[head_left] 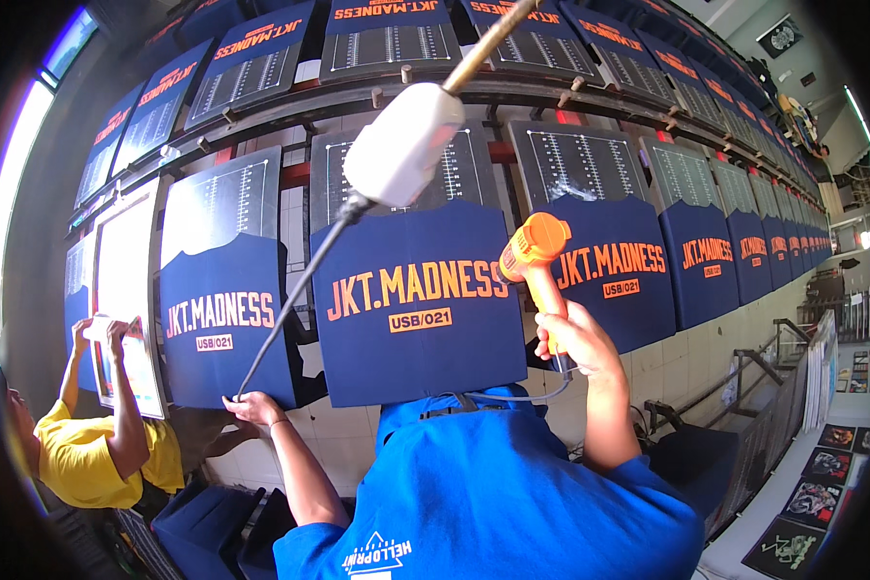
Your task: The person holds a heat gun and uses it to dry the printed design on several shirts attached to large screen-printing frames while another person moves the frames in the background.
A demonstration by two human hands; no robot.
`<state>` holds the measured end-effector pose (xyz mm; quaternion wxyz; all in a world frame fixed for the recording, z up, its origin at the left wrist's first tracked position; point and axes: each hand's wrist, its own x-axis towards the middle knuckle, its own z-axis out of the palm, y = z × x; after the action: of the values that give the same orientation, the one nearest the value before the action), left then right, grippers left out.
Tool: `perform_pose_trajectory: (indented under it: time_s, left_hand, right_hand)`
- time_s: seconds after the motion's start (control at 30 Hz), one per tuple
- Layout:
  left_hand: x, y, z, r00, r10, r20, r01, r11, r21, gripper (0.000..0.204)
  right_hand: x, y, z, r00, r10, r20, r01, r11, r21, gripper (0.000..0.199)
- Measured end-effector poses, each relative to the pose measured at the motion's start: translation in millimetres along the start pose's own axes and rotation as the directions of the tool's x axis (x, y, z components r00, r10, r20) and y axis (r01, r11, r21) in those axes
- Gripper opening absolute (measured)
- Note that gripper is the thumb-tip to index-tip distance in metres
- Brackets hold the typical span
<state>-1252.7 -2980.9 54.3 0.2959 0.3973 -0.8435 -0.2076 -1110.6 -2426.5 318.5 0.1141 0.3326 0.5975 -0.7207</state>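
My right hand point(582, 340) is wrapped round the handle of an orange heat gun point(535, 253), raised in front of the printed navy shirts. At lower left, my left hand point(255, 410) pinches a dark cable point(295, 304) near the bottom corner of a shirt. Upward, that cable runs to a white plug or socket block point(404, 145) hanging from a tan rod point(493, 43). The navy shirt point(411, 353) straight ahead lies flat on a black board, with orange lettering and an orange label across it. A similar shirt point(224, 362) lies to its left.
Long rows of boards with matching shirts point(708, 285) stretch right and behind a metal rail point(512, 94). At left, a person in yellow point(106, 454) holds a pale tool against a framed screen point(130, 261). Railings point(744, 387) and printed pictures point(810, 503) are at right.
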Motion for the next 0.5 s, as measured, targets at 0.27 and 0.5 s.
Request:
perform_pose_trajectory:
  time_s: [0.27, 0.5]
  left_hand:
    - [1.6, -3.1, 2.3, 0.999, -0.044, 0.002, 0.044, 0.999, -0.003, 0.038]
    - [2.1, -3.0, 1.6, 1.000, -0.009, -0.016, 0.009, 1.000, -0.009, 0.038]
  right_hand:
    - [-19.1, 6.6, -9.4, 0.998, 0.036, 0.043, -0.037, 0.999, 0.019, 0.023]
    - [-16.7, 6.5, 0.6, 0.995, 0.042, 0.094, -0.042, 0.999, 0.001, 0.023]
